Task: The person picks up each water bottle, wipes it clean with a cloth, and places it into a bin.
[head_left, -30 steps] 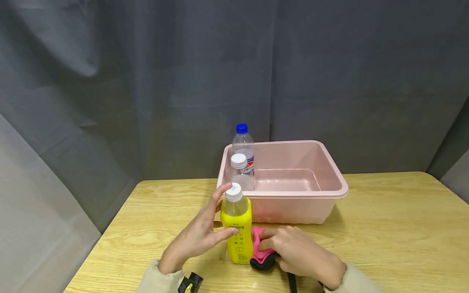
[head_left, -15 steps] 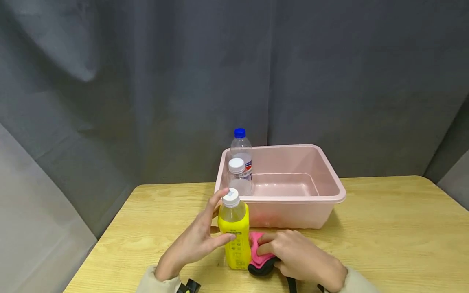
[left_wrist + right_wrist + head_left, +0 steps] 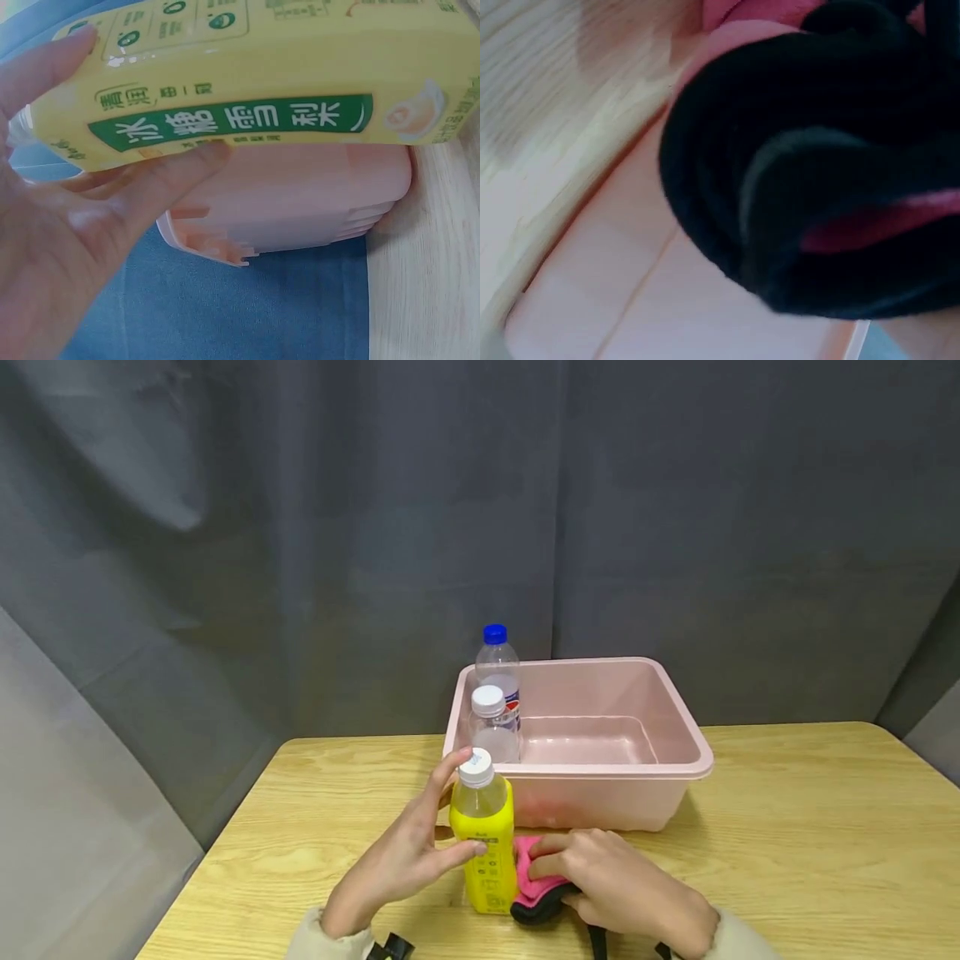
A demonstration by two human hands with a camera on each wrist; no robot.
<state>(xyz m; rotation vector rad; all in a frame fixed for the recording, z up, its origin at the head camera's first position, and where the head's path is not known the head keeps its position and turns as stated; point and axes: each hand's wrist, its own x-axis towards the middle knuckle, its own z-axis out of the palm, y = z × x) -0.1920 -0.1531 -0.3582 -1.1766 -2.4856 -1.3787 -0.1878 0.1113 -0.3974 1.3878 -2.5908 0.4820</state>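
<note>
A drink bottle (image 3: 491,847) with a yellow label and white cap stands upright on the table. My left hand (image 3: 408,856) holds it from the left, thumb on the label and a fingertip by the cap. The left wrist view shows the label (image 3: 262,79) close up, with green panels, and part of the hand (image 3: 75,225). My right hand (image 3: 618,881) pinches a pink and black cloth item (image 3: 536,885) lying against the bottle's right side. Its dark folded edge (image 3: 705,142) fills much of the right wrist view; its exact kind is unclear.
Just behind the hands stands a pink plastic bin (image 3: 592,802). In its left end are a clear bottle with a blue cap (image 3: 495,635) and another with a white cap (image 3: 489,700). Grey curtain (image 3: 412,527) hangs behind the wooden table (image 3: 787,827).
The scene has shifted slightly down in the head view. Both hands keep their places on the yellow-labelled bottle and the cloth item, with little visible movement.
</note>
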